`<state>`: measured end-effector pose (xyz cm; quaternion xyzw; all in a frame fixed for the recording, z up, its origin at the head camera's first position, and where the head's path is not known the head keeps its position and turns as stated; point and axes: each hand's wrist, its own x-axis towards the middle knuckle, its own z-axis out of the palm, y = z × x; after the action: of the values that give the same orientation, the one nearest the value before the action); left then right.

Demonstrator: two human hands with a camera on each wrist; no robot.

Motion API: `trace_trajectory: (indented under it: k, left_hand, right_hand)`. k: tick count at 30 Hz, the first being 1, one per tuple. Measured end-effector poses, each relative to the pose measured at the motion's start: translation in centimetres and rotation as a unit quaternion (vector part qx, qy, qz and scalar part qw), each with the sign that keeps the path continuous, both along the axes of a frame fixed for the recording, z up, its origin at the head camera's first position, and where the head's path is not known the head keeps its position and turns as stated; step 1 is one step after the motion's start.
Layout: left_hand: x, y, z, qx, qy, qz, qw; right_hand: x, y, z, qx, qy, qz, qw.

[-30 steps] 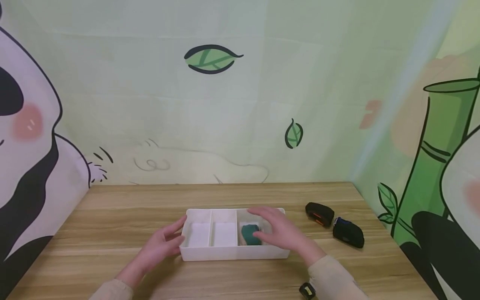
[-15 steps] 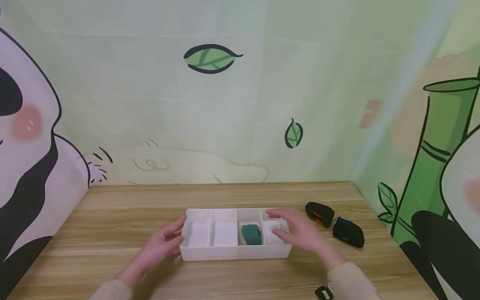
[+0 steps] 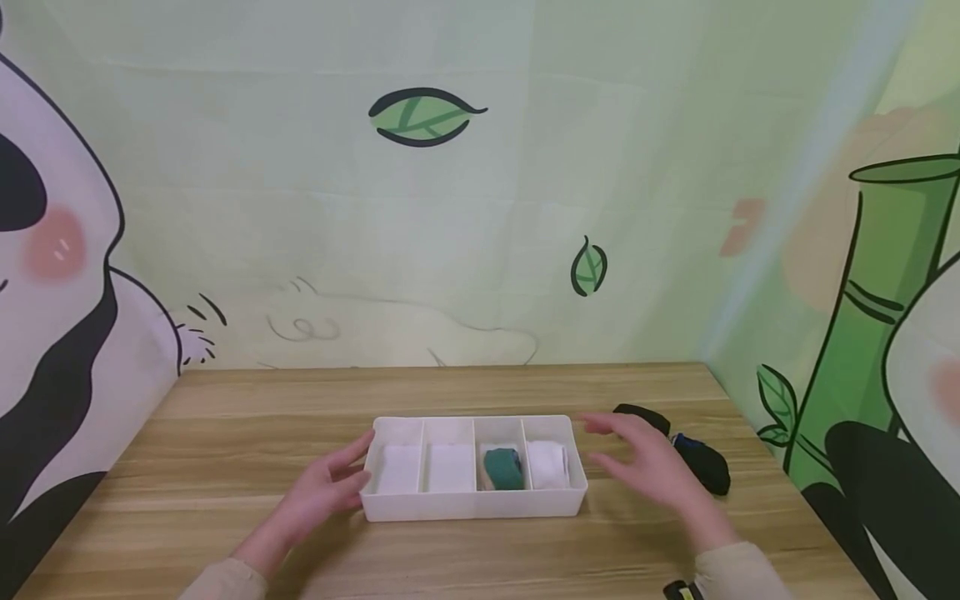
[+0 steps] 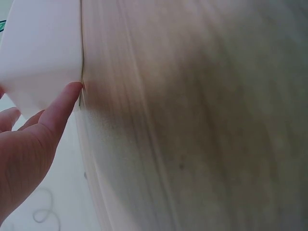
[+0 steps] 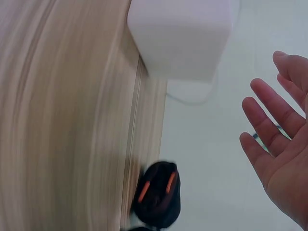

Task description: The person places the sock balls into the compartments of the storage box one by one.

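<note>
A white divided storage box [image 3: 420, 507] stands on the table with a row of several compartments. The two left ones are bare. A teal rolled bundle, like a rolled sock [image 3: 504, 469], lies in the third, and a white rolled sock [image 3: 548, 464] fills the rightmost. My left hand [image 3: 324, 492] rests its extended fingers and thumb against the box's left end; its thumb touches the box's lower edge in the left wrist view. Off the box's right end, my right hand [image 3: 637, 458] hovers with spread fingers, holding nothing, and partly covers a black rolled sock [image 3: 643, 415].
Another black rolled sock [image 3: 702, 465], with a bit of blue at its top, lies right of the box. Orange stripes mark the first black one [image 5: 156, 195] in the right wrist view. A printed cloth backdrop [image 3: 480, 208] rises behind the wooden table [image 3: 262, 400].
My right hand has moved right, from over the teal sock, past the white one, to beyond the box's right end. The left hand and the box have stayed put.
</note>
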<state>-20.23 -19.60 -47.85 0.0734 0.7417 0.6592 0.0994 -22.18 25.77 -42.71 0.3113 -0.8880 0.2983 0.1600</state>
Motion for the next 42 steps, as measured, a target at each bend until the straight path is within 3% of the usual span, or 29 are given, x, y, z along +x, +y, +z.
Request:
trace_trajectory:
  k: [4,10,17,27,42]
  left_hand:
    - [0.0,0.0,0.0,0.0,0.001,-0.001,1.0]
    - [0.1,0.0,0.2,-0.003,-0.002,0.003,1.0]
    - [0.0,0.0,0.0,-0.007,0.0,0.001,1.0]
    - [0.0,0.0,0.0,0.001,0.001,-0.008,1.0]
    - [0.0,0.0,0.0,0.003,0.0,-0.007,1.0]
  right_hand:
    - [0.3,1.4,0.2,-0.008,-0.014,-0.025,1.0]
    - [0.6,3.6,0.5,-0.005,0.002,-0.054,0.999]
    - [0.5,5.9,0.6,-0.012,0.02,-0.055,0.998]
    - [0.7,8.7,0.7,0.004,0.019,-0.088,0.996]
    - [0.4,12.1,-0.3,-0.001,-0.048,-0.125,0.991]
